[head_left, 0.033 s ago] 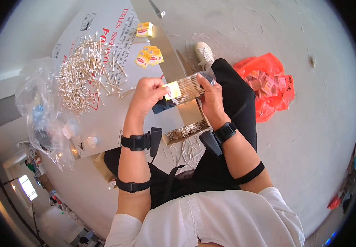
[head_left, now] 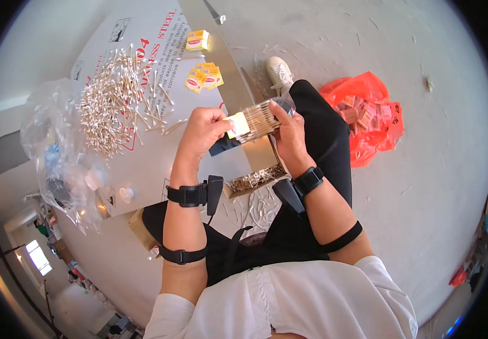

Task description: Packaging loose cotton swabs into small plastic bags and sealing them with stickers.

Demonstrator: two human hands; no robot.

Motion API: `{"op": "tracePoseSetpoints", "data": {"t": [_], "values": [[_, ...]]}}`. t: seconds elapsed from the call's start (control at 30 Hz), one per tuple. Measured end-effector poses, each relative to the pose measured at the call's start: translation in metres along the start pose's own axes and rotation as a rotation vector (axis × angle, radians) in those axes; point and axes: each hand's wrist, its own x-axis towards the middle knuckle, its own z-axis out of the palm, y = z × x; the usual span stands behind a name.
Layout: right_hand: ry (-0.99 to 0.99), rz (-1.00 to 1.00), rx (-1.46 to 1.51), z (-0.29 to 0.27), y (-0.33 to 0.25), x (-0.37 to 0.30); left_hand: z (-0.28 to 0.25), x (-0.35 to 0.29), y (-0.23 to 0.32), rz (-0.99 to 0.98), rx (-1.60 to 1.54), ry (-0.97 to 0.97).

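Note:
Between my hands is a clear plastic bag of cotton swabs (head_left: 259, 122), tilted so that its right end is higher. My right hand (head_left: 292, 138) is closed on the bag's right end, its thumb lying on top. My left hand (head_left: 204, 129) is closed at the other end, pinching a yellow and white card (head_left: 238, 125) against the bag. Whether the card lies inside or on the plastic I cannot tell. A dark flap shows below my left fingers. To the left, a large heap of loose cotton swabs (head_left: 111, 104) covers part of the table (head_left: 159, 152).
Yellow cards (head_left: 203, 78) and a stack of yellow cards (head_left: 197, 40) lie near the table's right edge. Below my hands is an open cardboard box of swabs (head_left: 255, 179). A red plastic bag with pink packets (head_left: 362, 116) rests on the floor; a clear bag (head_left: 57, 147) hangs at left.

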Motion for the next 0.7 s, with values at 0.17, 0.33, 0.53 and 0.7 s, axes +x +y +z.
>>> {"op": "tracePoseSetpoints", "data": {"t": [0.17, 0.33, 0.53, 0.7], "values": [[-0.022, 0.011, 0.036, 0.001, 0.003, 0.001, 0.006, 0.005, -0.019, 0.023, 0.110, 0.044], [-0.017, -0.014, 0.020, -0.003, 0.001, 0.001, 0.018, 0.006, -0.011, -0.010, 0.099, 0.090], [-0.035, -0.021, 0.021, -0.002, 0.002, 0.001, 0.019, 0.004, -0.016, 0.021, 0.135, 0.196], [-0.019, -0.030, -0.010, -0.002, 0.002, 0.002, 0.025, -0.006, -0.016, 0.004, 0.200, 0.293]]}}
